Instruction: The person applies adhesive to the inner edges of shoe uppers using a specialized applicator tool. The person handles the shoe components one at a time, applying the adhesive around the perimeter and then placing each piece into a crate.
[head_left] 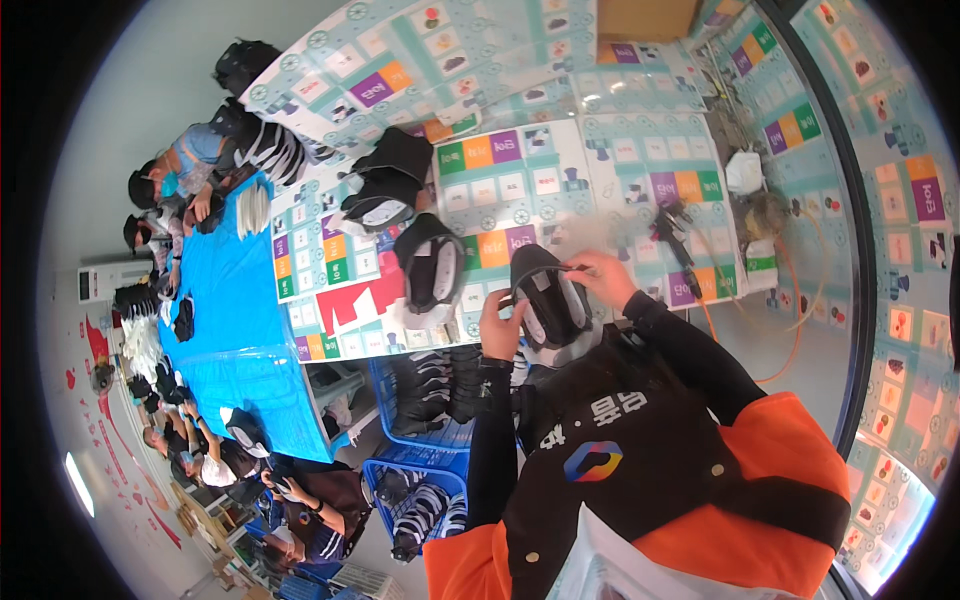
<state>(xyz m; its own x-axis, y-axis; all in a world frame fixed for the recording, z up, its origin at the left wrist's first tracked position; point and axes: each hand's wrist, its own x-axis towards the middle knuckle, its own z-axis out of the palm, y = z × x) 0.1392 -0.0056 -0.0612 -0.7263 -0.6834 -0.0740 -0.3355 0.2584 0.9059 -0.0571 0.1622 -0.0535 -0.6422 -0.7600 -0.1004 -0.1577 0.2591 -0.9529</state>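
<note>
A black cap (551, 300) with pale inner panels is held up in front of my chest, its hollow inside turned toward me. My left hand (501, 325) pinches its left edge. On the upper right edge, my right hand (604, 279) grips the rim between thumb and fingers. Just left of it, a second black cap (430, 263) with a light lining lies on the table (630, 165), hollow side up. Farther back is a small pile of dark caps (385, 180).
A dark gun-shaped tool (677, 250) with an orange hose lies on the right of the table. Blue crates (385, 425) with nested caps stand below its left side. Several co-workers (190, 165) work around a blue-covered table (225, 300) at left. A frame post (850, 220) rises at right.
</note>
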